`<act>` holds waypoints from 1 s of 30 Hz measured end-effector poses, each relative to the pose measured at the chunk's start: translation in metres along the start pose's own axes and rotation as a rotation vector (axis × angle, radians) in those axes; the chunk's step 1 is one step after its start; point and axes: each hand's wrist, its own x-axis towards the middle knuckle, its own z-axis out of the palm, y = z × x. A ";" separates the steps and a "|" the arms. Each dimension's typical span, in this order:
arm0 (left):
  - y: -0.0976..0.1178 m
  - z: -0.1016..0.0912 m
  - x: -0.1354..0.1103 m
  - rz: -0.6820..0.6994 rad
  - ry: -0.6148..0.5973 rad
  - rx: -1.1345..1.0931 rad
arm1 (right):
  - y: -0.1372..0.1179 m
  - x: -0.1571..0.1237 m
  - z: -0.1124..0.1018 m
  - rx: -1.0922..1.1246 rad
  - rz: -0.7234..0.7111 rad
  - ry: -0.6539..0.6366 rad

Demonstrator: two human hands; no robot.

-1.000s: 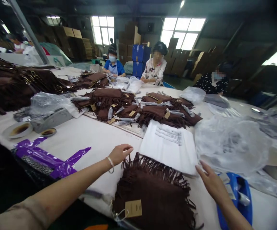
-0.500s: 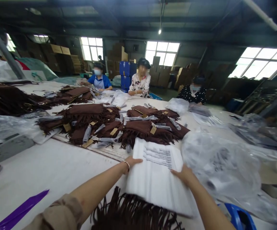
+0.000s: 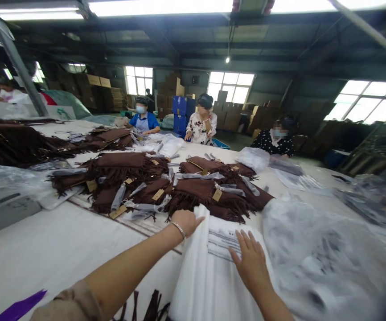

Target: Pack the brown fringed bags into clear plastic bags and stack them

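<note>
My left hand (image 3: 185,221) is closed on the far left corner of a white plastic bag (image 3: 209,272) with black print, lifting that edge off the table. My right hand (image 3: 250,261) lies flat on the bag, fingers spread, pressing on its printed part. The bag is the top of a white stack in front of me. Brown fringe (image 3: 146,307) of a bag shows just below the stack at the bottom edge.
Piles of brown fringed bags (image 3: 166,187) with paper tags cover the middle of the white table (image 3: 55,249). Crumpled clear plastic (image 3: 326,249) lies at right and far left. A purple strip (image 3: 19,307) lies at bottom left. Three people sit at the far side.
The view rose and both hands went from the brown fringed bag to the white bag stack. My left hand now grips and lifts its far corner; my right hand lies flat on top.
</note>
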 end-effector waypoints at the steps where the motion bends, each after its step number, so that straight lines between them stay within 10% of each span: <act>1: -0.004 -0.007 0.011 0.004 0.046 0.024 | -0.007 0.001 0.010 0.037 -0.001 -0.023; 8: 0.026 0.030 0.116 0.397 0.061 0.141 | -0.024 -0.014 0.062 0.122 0.014 -0.010; 14: 0.017 0.083 0.192 0.344 0.073 0.197 | -0.005 -0.009 0.094 0.062 -0.018 0.064; 23: -0.061 0.065 0.224 0.391 0.156 0.062 | -0.005 -0.011 0.085 0.118 0.020 0.050; 30: -0.060 0.033 0.202 0.393 0.082 -0.018 | -0.012 -0.014 0.078 0.178 0.060 0.000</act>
